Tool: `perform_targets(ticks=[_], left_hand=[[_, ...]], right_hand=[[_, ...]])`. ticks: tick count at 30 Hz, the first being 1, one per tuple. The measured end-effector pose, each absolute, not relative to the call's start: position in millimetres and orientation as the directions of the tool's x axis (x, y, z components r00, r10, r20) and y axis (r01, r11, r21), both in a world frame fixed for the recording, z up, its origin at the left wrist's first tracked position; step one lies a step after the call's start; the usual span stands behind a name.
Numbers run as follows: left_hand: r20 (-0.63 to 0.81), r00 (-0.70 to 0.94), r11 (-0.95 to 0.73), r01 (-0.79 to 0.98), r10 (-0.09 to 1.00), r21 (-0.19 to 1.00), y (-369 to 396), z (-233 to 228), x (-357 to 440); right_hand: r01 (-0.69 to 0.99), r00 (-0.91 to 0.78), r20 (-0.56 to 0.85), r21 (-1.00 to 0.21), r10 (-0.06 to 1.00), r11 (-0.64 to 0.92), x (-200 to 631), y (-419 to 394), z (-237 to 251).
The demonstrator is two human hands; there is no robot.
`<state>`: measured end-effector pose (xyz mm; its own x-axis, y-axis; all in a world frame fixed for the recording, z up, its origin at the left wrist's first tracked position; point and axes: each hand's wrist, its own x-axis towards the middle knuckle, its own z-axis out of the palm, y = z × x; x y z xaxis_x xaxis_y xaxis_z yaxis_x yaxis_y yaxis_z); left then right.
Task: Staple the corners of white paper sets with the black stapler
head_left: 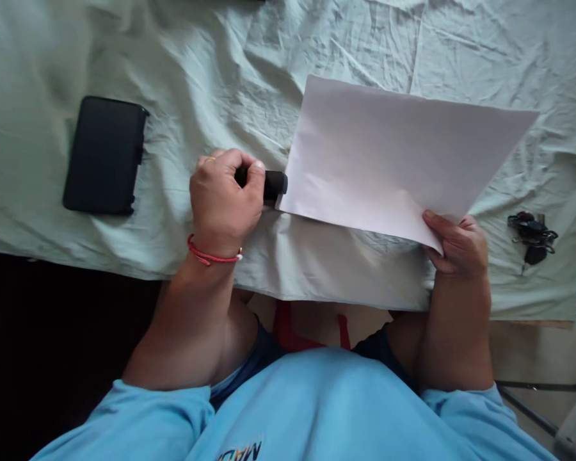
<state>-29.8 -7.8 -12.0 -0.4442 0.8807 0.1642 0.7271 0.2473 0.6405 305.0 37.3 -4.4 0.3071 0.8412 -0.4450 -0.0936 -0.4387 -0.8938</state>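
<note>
My left hand (228, 195) is closed round a black stapler (274, 184), most of it hidden in the fist. The stapler's front end meets the lower left corner of the white paper (388, 153); whether the corner sits between its jaws I cannot tell. At the paper's lower right corner, my right hand (456, 246) pinches the edge, thumb on top and fingers underneath. The paper looks blank and is bent slightly near that thumb. How many sheets there are does not show.
A flat black case (104, 155) lies on the left of the wrinkled pale green cloth (211, 38) covering the table. Toward the right edge rests a bunch of keys (532, 237). The table's front edge runs just before my body.
</note>
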Motion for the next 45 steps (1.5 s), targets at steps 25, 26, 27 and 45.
perform_targets(ticks=[25, 26, 27, 45], left_hand=[[0.165, -0.453, 0.225, 0.688, 0.876, 0.690, -6.6, -11.2, -23.7], [0.168, -0.450, 0.224, 0.691, 0.877, 0.687, -6.7, -11.7, -23.7], [0.169, -0.447, 0.222, 0.695, 0.878, 0.684, -6.8, -12.0, -23.9], [0.076, -0.347, 0.211, 0.714, 0.935, 0.668, -4.2, -13.9, -16.1]], right_hand=[[0.005, 0.342, -0.385, -0.911, 0.857, -0.412, 317.1, 34.9, 2.9], [0.007, 0.341, -0.384, -0.912, 0.858, -0.411, 316.5, 34.8, 2.7], [0.009, 0.340, -0.383, -0.912, 0.859, -0.410, 316.0, 34.8, 2.5], [-0.006, 0.330, -0.368, -0.922, 0.869, -0.388, 317.8, 38.5, -3.8]])
